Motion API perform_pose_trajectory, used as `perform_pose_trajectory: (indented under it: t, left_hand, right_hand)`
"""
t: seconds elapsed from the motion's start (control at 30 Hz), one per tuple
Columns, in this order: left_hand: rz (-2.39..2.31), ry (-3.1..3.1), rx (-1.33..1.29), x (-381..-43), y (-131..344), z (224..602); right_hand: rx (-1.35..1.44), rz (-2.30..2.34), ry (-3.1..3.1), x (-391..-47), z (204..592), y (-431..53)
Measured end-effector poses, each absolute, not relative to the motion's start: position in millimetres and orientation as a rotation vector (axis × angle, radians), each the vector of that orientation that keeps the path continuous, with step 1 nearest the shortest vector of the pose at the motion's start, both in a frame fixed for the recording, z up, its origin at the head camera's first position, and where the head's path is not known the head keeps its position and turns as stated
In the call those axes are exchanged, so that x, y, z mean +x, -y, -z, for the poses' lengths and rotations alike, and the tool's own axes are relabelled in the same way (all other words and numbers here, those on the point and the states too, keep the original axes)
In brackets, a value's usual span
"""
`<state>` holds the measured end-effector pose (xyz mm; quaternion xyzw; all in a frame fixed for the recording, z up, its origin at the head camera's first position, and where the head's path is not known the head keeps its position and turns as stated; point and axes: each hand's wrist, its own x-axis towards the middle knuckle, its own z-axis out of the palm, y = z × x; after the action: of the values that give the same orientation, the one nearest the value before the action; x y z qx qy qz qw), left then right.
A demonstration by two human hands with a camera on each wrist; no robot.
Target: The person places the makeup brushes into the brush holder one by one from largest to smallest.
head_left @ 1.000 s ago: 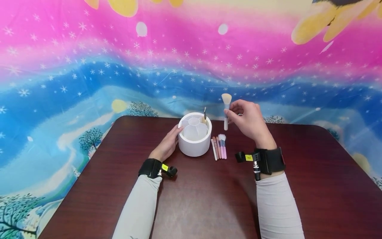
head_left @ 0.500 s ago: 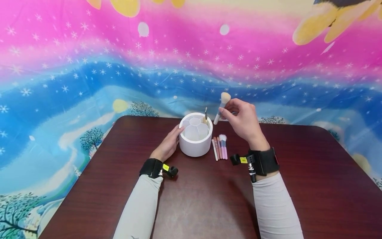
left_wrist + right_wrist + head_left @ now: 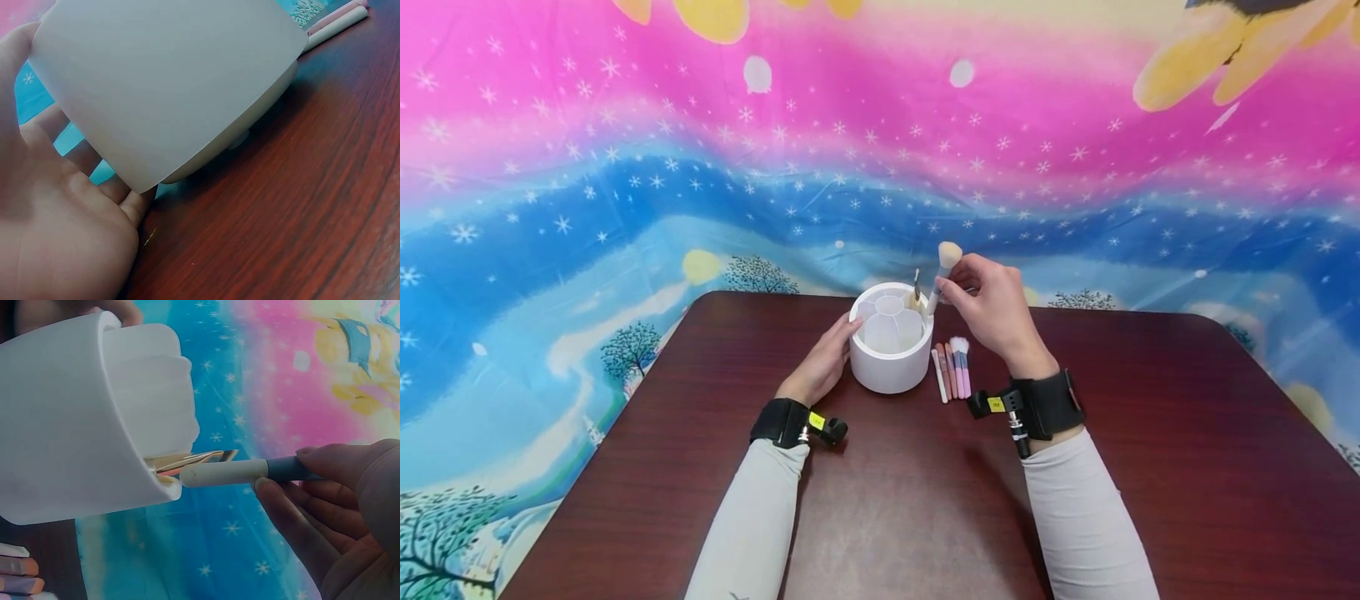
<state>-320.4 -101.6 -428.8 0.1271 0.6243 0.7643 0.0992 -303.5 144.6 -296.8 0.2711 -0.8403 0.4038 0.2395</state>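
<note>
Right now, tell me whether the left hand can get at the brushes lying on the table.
Probably not directly: the left hand holds the white holder, which seems to stand between it and the lying brushes.

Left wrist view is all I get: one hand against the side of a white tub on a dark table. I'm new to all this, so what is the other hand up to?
Observer: The right hand pinches a brush with its bristles up and its handle end by the rim of the white tub; whether they touch, I can't tell.
Operator: Fun! I only see the tub's outside. Is there anything in it?
Observer: Yes, the head and right wrist views show at least one slim tool poking up from inside it, on the side nearest that brush.
</note>
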Motion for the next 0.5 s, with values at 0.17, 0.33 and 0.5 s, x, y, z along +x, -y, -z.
perform_pose_trajectory:
  t: [0.17,0.33,0.5]
  left_hand:
    - [-2.265,-1.849,0.385,-320.0,101.7,428.6]
    - [-2.264,-1.845,0.392,-320.1,101.7,430.0]
    - [-2.273,-1.843,0.387,-321.4,102.5,431.8]
  right_hand:
    - [0.731,-1.091,2.324,-305.9,300.2,-143.4]
    - [0.711,-1.09,2.377,-305.7,304.3,-141.7]
    - [0.709,-1.079,2.432,-306.5,307.0,-136.7]
